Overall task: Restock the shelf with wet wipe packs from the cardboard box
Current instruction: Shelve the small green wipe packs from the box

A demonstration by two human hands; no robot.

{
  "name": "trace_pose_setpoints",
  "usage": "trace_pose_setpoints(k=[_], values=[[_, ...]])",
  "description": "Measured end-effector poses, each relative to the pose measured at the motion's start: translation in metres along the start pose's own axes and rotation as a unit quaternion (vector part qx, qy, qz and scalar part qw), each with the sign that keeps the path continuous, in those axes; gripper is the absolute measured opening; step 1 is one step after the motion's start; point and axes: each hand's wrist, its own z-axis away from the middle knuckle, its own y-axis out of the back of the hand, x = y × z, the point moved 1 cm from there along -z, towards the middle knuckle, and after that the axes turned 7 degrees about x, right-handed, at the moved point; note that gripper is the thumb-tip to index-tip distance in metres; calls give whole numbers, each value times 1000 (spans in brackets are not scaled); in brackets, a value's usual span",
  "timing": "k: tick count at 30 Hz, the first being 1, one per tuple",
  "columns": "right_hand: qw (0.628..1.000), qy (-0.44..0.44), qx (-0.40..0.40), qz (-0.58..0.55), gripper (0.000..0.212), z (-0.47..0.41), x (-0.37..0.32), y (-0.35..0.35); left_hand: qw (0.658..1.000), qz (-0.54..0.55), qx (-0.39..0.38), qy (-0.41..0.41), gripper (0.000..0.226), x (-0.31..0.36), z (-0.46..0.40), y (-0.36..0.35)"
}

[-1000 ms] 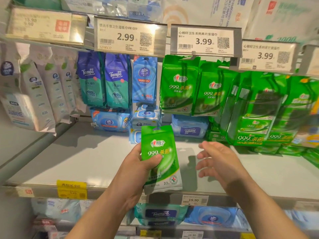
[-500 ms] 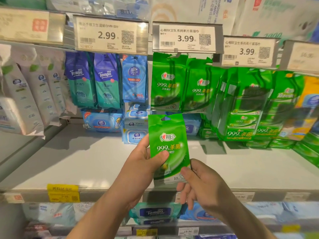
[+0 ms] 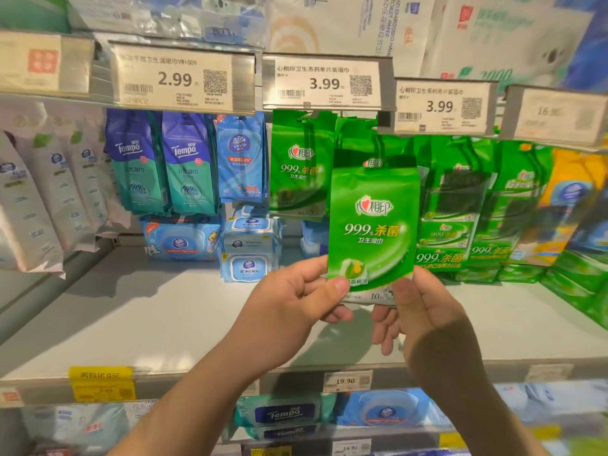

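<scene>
I hold a green wet wipe pack (image 3: 373, 232) upright in front of the shelf, just below the hooks. My left hand (image 3: 292, 297) pinches its lower left corner between thumb and fingers. My right hand (image 3: 418, 311) pinches its lower right corner. Behind it, matching green packs (image 3: 301, 162) hang from hooks under the 3.99 price tag (image 3: 324, 82). The pack's top edge overlaps the hanging ones. The cardboard box is out of view.
Blue Tempo packs (image 3: 161, 162) and a Vinda pack (image 3: 241, 159) hang to the left. Larger green packs (image 3: 460, 205) hang to the right. Boxed wipes (image 3: 250, 245) stand on the white shelf (image 3: 131, 317). A lower shelf holds more packs (image 3: 283, 414).
The pack has risen toward the hanging green packs and shifted right. My right hand came in and took hold of its lower right corner; my left hand's grip slid to the lower left corner.
</scene>
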Motion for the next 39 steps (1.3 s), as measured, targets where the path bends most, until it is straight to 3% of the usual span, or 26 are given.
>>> trace_pose_setpoints(k=[12, 22, 29, 39], values=[[998, 3, 27, -53, 34, -18, -22, 21, 995, 0, -26, -98, 28, 23, -17, -17], [997, -37, 19, -60, 28, -25, -7, 19, 999, -8, 12, -42, 30, 4, -25, -21], [992, -114, -1, -55, 41, -28, 12, 9, 996, -48, 72, 3, 32, -5, -30, -18], [981, -157, 20, -114, 36, -51, 20, -6, 987, -69, 133, 52, 33, 4, -46, -23]])
